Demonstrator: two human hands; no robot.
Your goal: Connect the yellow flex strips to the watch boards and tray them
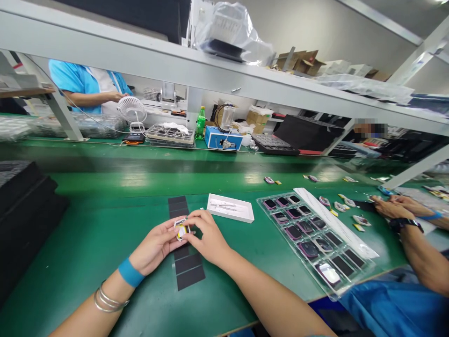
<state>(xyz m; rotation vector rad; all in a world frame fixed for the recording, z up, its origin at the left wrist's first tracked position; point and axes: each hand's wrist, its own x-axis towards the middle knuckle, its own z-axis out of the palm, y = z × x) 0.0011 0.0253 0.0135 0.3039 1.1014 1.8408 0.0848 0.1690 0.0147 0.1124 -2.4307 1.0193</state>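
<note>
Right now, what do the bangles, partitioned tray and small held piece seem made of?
Bangles: polished metal, probably, from the silvery shine. Tray: likely clear glossy plastic; the green tabletop shows through. Held piece: perhaps plastic, judging by its whitish casing; finish too small to tell.

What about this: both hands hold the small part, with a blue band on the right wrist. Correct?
No: the blue band is on the left wrist, as the head view shows. The left hand and right hand do hold the small part.

We can read no text, brand or number anywhere; the marks seen through the clear plastic bag [226,28] on the shelf [140,58] are too blurred.
</note>
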